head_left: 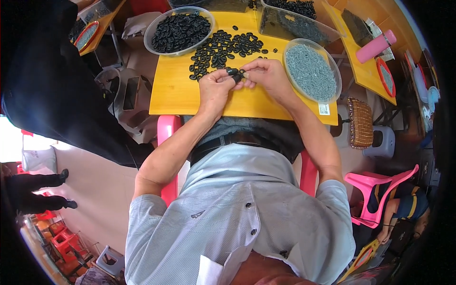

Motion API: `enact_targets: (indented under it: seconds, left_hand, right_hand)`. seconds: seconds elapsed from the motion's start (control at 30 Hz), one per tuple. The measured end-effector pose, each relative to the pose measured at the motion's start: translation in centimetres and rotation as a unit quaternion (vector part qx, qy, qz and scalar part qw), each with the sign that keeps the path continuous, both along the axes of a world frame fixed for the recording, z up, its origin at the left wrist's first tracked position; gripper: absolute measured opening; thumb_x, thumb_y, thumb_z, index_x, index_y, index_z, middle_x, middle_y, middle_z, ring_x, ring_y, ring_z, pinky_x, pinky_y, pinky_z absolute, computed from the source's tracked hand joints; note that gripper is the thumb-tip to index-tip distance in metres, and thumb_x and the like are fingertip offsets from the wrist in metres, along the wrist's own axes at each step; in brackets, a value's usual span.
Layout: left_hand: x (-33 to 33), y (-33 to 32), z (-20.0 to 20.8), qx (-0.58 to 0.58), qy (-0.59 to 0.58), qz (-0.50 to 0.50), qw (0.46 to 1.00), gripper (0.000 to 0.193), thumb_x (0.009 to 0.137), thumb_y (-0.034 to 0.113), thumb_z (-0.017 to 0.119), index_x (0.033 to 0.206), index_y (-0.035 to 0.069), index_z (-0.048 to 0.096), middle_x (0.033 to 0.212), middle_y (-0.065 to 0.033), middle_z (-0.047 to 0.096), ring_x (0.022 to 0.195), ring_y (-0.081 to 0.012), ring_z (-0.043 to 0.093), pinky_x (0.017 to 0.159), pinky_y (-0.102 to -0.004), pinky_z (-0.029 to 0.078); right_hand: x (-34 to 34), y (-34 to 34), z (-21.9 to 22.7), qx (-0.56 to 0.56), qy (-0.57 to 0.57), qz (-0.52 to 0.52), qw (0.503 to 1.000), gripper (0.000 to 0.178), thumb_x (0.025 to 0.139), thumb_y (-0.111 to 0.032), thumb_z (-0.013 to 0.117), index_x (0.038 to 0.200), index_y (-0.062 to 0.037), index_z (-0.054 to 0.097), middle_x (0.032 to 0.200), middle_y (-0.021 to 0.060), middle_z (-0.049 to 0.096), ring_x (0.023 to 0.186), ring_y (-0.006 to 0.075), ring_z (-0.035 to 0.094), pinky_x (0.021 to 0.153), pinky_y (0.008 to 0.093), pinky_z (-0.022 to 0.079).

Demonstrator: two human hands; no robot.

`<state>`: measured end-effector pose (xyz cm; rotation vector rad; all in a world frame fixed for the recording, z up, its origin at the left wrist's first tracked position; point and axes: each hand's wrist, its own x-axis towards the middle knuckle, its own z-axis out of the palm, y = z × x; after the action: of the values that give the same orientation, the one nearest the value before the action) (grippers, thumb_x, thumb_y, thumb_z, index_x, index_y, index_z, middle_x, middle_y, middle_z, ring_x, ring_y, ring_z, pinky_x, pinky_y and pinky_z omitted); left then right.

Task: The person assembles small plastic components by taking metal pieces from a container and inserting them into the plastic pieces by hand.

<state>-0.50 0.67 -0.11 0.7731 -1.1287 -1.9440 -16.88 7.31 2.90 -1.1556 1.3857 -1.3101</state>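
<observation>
Black pieces in left fingers and right fingers, elbows wide apart

We cannot make out the full form of the held black pieces, because the left hand and the right hand cover much of them. The grey metal bits heaped in the round tub are too small for us to tell their kind. We lose part of the clear bin beyond the upper edge. The table hides the sitter's knees, and the dark rim cuts off the dark-clothed person at upper left.
</observation>
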Motion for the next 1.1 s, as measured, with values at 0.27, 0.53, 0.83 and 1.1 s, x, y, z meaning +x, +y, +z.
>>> enact_targets:
  seconds: [0.27, 0.53, 0.83, 1.1]
  left_hand:
    - [0.18, -0.34, 0.13, -0.036, 0.024, -0.02, 0.999, 0.011, 0.088, -0.005, 0.063, 0.099, -0.005, 0.065, 0.095, -0.013, 0.071, 0.082, -0.0181, 0.071, 0.075, -0.0253, 0.058]
    - [0.4, -0.56, -0.14, -0.022, 0.032, -0.042, 0.998, 0.015, 0.089, -0.002, 0.064, 0.103, -0.008, 0.063, 0.095, -0.0149, 0.071, 0.081, -0.0169, 0.07, 0.074, -0.0248, 0.057]
    - [0.35, -0.72, 0.46, -0.032, -0.017, -0.041, 0.998, 0.019, 0.083, -0.009, 0.058, 0.102, -0.009, 0.063, 0.093, -0.0144, 0.071, 0.081, -0.0164, 0.068, 0.075, -0.0248, 0.056]
    - [0.22, -0.74, 0.39, -0.025, -0.02, -0.043, 0.999, 0.019, 0.083, -0.011, 0.057, 0.101, -0.009, 0.063, 0.093, -0.0141, 0.071, 0.08, -0.0165, 0.069, 0.076, -0.0248, 0.056]
  right_hand:
    - [-0.15, 0.05, 0.88, 0.004, -0.046, 0.006, 0.999, 0.017, 0.087, 0.001, 0.062, 0.104, 0.0058, 0.064, 0.082, 0.0078, 0.067, 0.07, 0.0122, 0.064, 0.066, 0.0245, 0.052]
    - [-0.04, -0.13, 0.21, 0.01, -0.028, -0.004, 1.0, 0.015, 0.087, 0.002, 0.064, 0.102, 0.0054, 0.065, 0.083, 0.008, 0.068, 0.07, 0.0121, 0.064, 0.066, 0.024, 0.052]
    - [-0.07, -0.1, 0.3, 0.026, -0.01, -0.004, 1.0, 0.015, 0.088, 0.002, 0.064, 0.102, 0.0062, 0.065, 0.084, 0.0094, 0.069, 0.07, 0.0124, 0.065, 0.066, 0.0244, 0.053]
    - [0.1, -0.07, 0.15, 0.013, -0.003, -0.004, 1.0, 0.015, 0.087, 0.001, 0.063, 0.101, 0.0064, 0.065, 0.083, 0.0101, 0.07, 0.069, 0.012, 0.066, 0.064, 0.0236, 0.053]
